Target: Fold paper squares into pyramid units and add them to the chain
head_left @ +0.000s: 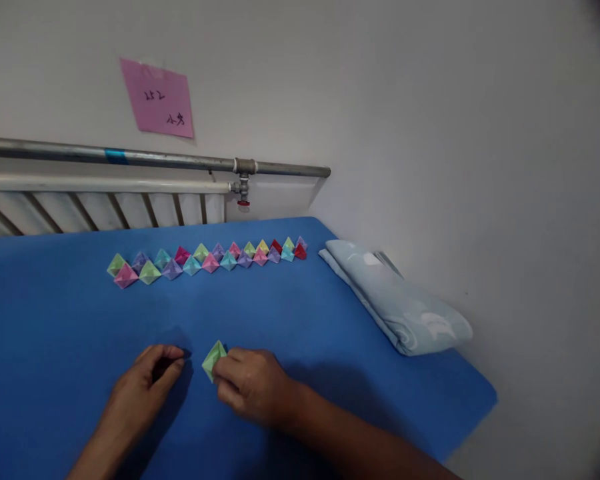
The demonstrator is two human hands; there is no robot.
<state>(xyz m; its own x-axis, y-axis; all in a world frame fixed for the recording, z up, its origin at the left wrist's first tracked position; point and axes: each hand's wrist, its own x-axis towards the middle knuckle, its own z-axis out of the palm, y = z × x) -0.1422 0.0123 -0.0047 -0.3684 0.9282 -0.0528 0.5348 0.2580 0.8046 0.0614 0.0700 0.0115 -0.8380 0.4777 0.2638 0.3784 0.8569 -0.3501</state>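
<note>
My right hand (250,383) pinches a light green folded paper piece (213,359) by its right side, low over the blue table surface (260,313). To the left of the paper is my left hand (147,383). Its thumb and index finger curve toward each other with a gap behind the tips, and nothing shows in them. Farther back, several folded paper pieces (211,263) in pink, green, purple, blue, yellow and red stand in two close rows running left to right.
A folded light blue cloth (400,300) lies at the right edge against the wall. Behind the table run metal pipes (180,159) with a red-handled valve (243,202) and a radiator. A pink note (159,100) is stuck on the wall.
</note>
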